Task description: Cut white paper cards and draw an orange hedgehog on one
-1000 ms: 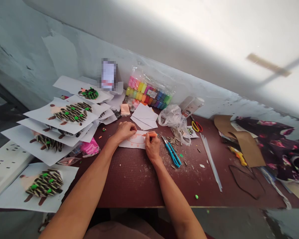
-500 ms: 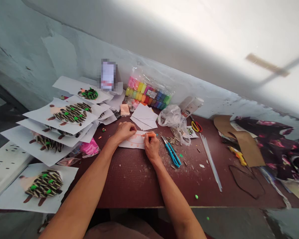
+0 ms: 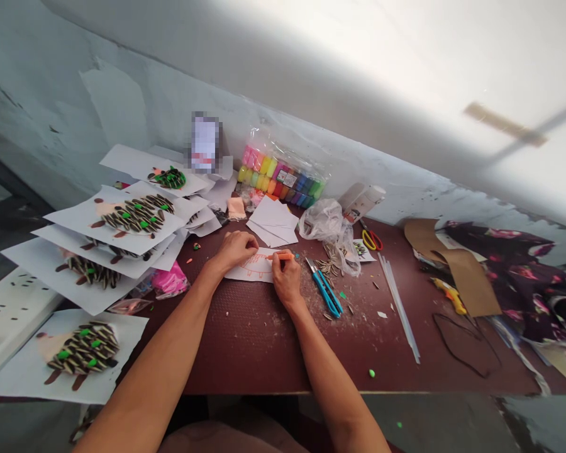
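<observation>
My left hand [image 3: 234,250] rests on the left end of a white sheet [image 3: 248,269] bearing an orange line drawing, with its fingers curled and lying together. My right hand [image 3: 287,280] grips an orange marker [image 3: 280,256], whose tip is on the sheet's upper edge area. Just right of that hand lie blue-handled scissors [image 3: 324,294], closed, beside a scatter of sunflower seed shells [image 3: 327,267]. Finished sheets with seed-shell hedgehog pictures [image 3: 136,215] are stacked left of my left hand.
A bag of coloured modelling clay [image 3: 278,171] and white paper squares [image 3: 272,221] stand at the back of the dark red table [image 3: 264,358]. Rightward lie a plastic bag [image 3: 327,228], orange-handled scissors [image 3: 371,240], glue sticks [image 3: 399,308], a yellow glue gun [image 3: 448,296], cardboard [image 3: 469,272] and floral cloth [image 3: 514,277].
My right hand and the marker have shifted slightly left along the sheet. My left hand stays in place on the paper.
</observation>
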Demonstrator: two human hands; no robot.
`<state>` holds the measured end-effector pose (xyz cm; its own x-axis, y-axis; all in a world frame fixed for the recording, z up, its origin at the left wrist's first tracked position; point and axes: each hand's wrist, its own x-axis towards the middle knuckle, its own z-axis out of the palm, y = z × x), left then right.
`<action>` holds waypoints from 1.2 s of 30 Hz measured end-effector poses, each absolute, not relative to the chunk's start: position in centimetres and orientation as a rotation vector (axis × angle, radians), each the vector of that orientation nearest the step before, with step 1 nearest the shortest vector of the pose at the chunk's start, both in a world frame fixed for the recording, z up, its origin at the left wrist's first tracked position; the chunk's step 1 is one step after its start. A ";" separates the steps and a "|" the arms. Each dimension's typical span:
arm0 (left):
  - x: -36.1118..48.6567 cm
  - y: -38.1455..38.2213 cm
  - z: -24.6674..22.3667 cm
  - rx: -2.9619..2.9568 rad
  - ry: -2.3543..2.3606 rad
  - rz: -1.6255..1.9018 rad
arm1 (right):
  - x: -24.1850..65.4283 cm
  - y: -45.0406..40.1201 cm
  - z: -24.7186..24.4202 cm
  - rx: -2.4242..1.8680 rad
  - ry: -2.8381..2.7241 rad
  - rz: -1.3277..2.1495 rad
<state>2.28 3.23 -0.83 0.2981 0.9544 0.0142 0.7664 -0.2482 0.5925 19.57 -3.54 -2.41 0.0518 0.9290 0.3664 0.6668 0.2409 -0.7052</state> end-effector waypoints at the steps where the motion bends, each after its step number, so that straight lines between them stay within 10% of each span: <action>1: 2.3 3.2 -0.8 2.089 1.527 0.519 | 19.6 -3.5 -2.4 -1.496 -1.683 0.397; 36: 2.2 3.3 -1.1 2.105 1.523 0.547 | 19.9 -3.7 -2.4 -1.536 -1.593 0.339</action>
